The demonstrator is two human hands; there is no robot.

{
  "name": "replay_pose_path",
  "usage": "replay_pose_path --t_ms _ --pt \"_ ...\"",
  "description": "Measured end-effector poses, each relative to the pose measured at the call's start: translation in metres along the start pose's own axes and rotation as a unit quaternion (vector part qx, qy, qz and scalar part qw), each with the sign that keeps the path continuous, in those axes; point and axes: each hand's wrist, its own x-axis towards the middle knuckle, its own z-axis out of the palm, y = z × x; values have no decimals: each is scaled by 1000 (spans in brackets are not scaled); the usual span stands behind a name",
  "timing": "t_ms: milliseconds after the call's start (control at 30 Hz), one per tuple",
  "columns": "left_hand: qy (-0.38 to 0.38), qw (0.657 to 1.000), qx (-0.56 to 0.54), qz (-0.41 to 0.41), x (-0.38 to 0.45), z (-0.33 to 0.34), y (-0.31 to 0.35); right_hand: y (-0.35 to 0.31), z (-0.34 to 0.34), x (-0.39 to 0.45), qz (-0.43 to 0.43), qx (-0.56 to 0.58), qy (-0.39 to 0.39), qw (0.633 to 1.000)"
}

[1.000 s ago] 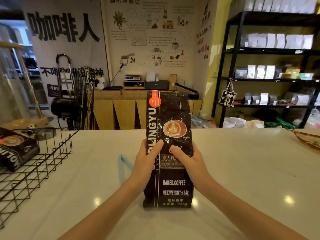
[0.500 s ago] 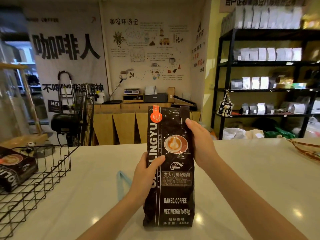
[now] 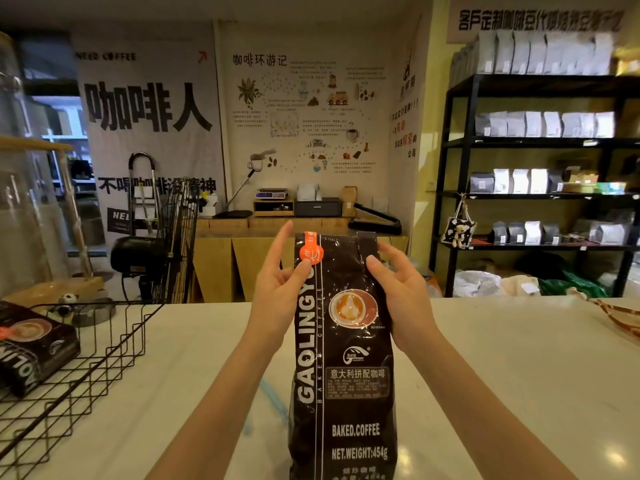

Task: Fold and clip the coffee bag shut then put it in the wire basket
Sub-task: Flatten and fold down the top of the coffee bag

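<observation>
A tall dark coffee bag (image 3: 343, 375) stands upright on the pale counter (image 3: 502, 375), its top unfolded. My left hand (image 3: 277, 292) touches the bag's upper left edge near the orange sticker, thumb on the front and fingers spread. On the upper right side, my right hand (image 3: 401, 292) pinches the bag, thumb on its front. A light blue clip (image 3: 273, 403) lies on the counter behind my left forearm, partly hidden. The black wire basket (image 3: 86, 372) sits at the left.
Another dark coffee bag (image 3: 31, 348) lies inside the basket. A woven item (image 3: 620, 317) pokes in at the counter's right edge. Beyond the counter are a black fan (image 3: 152, 247), wooden cabinets and a black shelf (image 3: 540, 168) with bags.
Both hands have slid up from the bag's middle to its top; the left hand followed the right. The camera has tilted upward.
</observation>
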Motion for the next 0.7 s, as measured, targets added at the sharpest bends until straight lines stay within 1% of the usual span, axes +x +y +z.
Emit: replay_pose_path --t_ms 100,167,300,433,533,700 --pt "-12 1000 11 7 3 2 0 -3 -6 1 -46 -20 -33 998" --pt "-24 999 18 -16 5 -1 0 -7 -11 2 -60 -60 -55 995" --pt "-88 989 98 -60 7 -9 4 -16 -20 6 -52 -114 -111 986" --pt "-105 982 138 -76 9 -12 7 -25 -27 6 -35 -139 -156 977" --pt "-115 977 154 -91 10 -14 6 -28 -29 7 -29 -175 -167 970" --pt "-131 973 154 -109 11 -13 5 -34 -31 8 -29 -217 -160 963"
